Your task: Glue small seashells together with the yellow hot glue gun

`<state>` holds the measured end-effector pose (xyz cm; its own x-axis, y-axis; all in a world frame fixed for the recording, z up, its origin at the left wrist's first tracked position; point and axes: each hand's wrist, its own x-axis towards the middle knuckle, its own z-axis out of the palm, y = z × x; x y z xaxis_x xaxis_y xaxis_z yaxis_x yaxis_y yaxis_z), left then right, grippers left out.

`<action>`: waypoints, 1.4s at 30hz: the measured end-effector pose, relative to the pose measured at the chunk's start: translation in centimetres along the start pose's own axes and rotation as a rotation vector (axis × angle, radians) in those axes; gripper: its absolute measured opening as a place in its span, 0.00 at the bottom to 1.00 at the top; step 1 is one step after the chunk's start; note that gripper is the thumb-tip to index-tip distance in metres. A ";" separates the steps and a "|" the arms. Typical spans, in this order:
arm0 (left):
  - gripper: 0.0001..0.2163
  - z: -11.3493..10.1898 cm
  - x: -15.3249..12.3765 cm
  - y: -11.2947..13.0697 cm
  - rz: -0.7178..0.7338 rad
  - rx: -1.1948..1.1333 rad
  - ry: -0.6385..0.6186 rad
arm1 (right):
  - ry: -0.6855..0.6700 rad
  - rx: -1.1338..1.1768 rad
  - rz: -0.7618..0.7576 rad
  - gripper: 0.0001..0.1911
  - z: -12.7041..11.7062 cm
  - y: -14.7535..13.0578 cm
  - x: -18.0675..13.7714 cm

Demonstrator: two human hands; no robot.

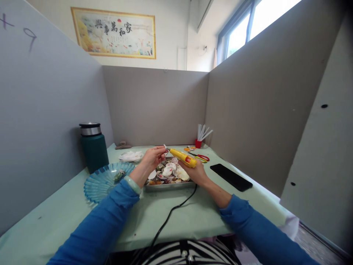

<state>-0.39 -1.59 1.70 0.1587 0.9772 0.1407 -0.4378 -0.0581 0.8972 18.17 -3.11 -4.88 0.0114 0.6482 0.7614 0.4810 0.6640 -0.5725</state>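
My right hand (195, 172) is closed round a yellow hot glue gun (182, 156), whose nozzle points left and away from me. Pinched in the fingers of my left hand (151, 160) is a small pale piece (165, 146), right at the nozzle tip; it looks like a bit of shell, but its kind is too small to tell. Both hands are above a metal tray (168, 187) heaped with seashells (168, 171). From the glue gun a black cord (172, 209) runs down over the cloth toward my lap.
A blue glass plate (95, 186) holding a small greenish object and a green bottle (94, 149) stand left. White tissue (131, 156) lies behind. Right are scissors (202, 157), a black phone (231, 177) and a red cup (198, 143) of glue sticks. Grey partitions (157, 106) enclose the table.
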 end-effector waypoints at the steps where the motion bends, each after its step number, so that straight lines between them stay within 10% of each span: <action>1: 0.05 0.0 0.0 0.0 -0.004 0.001 -0.002 | 0.001 -0.001 0.001 0.14 0.0 0.1 0.0; 42: 0.06 -0.1 0.2 -0.2 0.034 0.047 -0.003 | 0.008 0.109 0.066 0.15 0.3 0.6 0.1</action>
<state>-0.40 -1.34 1.47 0.1472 0.9739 0.1730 -0.4014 -0.1010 0.9103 18.15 -2.57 -5.24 0.0470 0.6888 0.7234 0.3810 0.6571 -0.6505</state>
